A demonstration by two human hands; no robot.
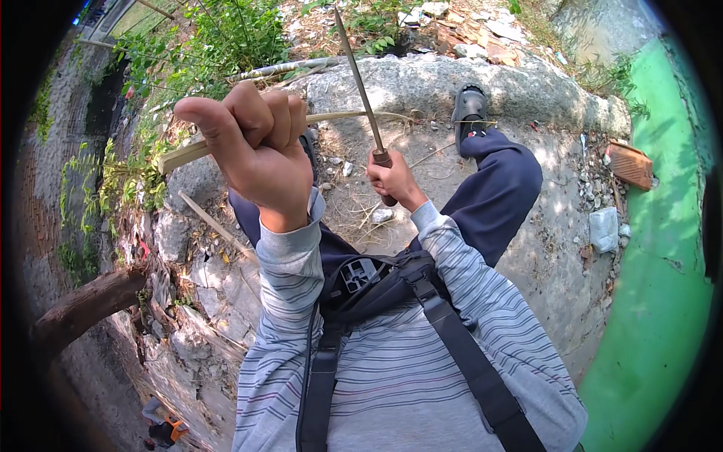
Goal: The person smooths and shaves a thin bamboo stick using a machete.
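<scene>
My left hand [260, 151] is raised, its fingers wrapped round a pale wooden strip [183, 156] and its thumb sticking out to the left. The strip's thick squared end juts out on the left. From the other side of my fist its thinner part [331, 116] runs right to the knife. My right hand [393, 181] grips the brown handle of a long narrow-bladed knife [355, 71], blade pointing up and away. Strip and blade cross just above the handle; whether they touch I cannot tell. A thin curled end shows past the blade.
Thin shavings [367, 221] and stones lie on the ground between my legs. Another pale stick [215, 222] lies left, near a thick log [90, 309]. A green wall [651, 248] stands right, with a brick [629, 166] beside it. Plants [237, 38] grow beyond the stone ledge [527, 94].
</scene>
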